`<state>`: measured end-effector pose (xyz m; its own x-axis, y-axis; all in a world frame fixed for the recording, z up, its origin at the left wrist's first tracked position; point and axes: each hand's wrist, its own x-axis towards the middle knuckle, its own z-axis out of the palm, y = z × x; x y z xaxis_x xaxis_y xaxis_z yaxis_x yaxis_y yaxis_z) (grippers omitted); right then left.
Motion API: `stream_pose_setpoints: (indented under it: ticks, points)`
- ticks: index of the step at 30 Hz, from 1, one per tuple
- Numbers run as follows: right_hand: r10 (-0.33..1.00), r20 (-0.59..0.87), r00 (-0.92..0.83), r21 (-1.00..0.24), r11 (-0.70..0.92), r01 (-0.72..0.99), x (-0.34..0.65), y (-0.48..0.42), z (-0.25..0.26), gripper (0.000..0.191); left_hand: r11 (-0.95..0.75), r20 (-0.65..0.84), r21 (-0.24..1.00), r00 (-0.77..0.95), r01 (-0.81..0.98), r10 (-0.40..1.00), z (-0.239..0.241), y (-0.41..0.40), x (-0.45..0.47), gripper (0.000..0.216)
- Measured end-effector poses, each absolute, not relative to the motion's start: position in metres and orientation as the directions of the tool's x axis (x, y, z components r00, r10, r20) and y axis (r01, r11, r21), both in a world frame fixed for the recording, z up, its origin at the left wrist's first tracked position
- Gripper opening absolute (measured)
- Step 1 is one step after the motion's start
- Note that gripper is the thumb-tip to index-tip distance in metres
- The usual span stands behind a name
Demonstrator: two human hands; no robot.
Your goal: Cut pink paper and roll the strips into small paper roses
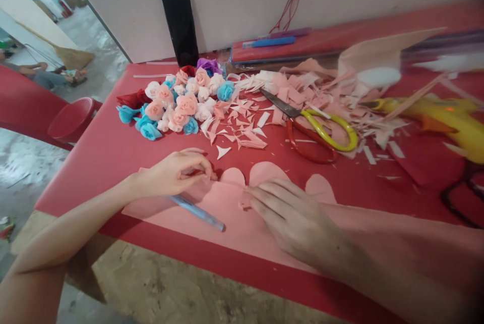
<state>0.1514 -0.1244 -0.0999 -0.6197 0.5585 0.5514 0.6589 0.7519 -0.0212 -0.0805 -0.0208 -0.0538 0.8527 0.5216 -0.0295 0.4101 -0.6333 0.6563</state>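
My left hand point(185, 172) is closed in a pinch at the left, with a bit of pink paper between thumb and fingertips. My right hand point(291, 213) lies palm down, its fingertips pinching a small folded piece of pink paper point(245, 204). Both hands are over a long pink paper sheet point(378, 225) along the table's front. Rounded pink paper petals point(269, 172) lie just beyond the fingers, with another petal point(320, 189) to the right. Below my left hand a blue pen point(198, 213) rests on the sheet.
Beyond my hands lie paper roses point(186, 104), paper scraps point(245, 124) and scissors point(325, 129) with yellow and red handles. A yellow glue gun point(454, 117) is at the right. A black phone point(180, 26) leans on the white board. A red bucket point(71, 119) stands left.
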Motion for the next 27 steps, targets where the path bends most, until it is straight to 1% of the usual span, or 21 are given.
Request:
stream_pose_setpoints:
  ticks: [5, 8, 12, 16, 24, 27]
  points:
    - [0.547, 0.565, -0.617, -0.011, 0.753, 0.658, 0.1525, -0.1249, -0.0972, 0.041, -0.643, -0.019, 0.646, 0.851, 0.411, 0.525, -0.0572, -0.0177, -0.0816, 0.011]
    - [0.543, 0.558, -0.628, 0.006, 0.754, 0.657, 0.1536, -0.1258, -0.0972, 0.042, -0.667, 0.016, 0.636, 0.857, 0.388, 0.515, -0.0572, -0.0156, -0.0828, 0.011]
    - [0.551, 0.564, -0.616, -0.023, 0.755, 0.655, 0.1533, -0.1257, -0.0993, 0.039, -0.728, 0.087, 0.628, 0.905, 0.275, 0.417, -0.0560, -0.0121, -0.0831, 0.011]
    - [0.551, 0.566, -0.613, -0.031, 0.758, 0.652, 0.1524, -0.1252, -0.0992, 0.039, -0.766, 0.088, 0.605, 0.938, 0.218, 0.336, -0.0557, -0.0109, -0.0831, 0.010]
    - [0.544, 0.572, -0.613, -0.023, 0.758, 0.652, 0.1525, -0.1262, -0.0981, 0.039, -0.783, 0.101, 0.591, 0.944, 0.196, 0.313, -0.0585, -0.0105, -0.0842, 0.010]
    - [0.548, 0.568, -0.615, -0.020, 0.755, 0.655, 0.1521, -0.1251, -0.0986, 0.039, -0.781, 0.106, 0.591, 0.940, 0.203, 0.325, -0.0581, -0.0105, -0.0844, 0.009]
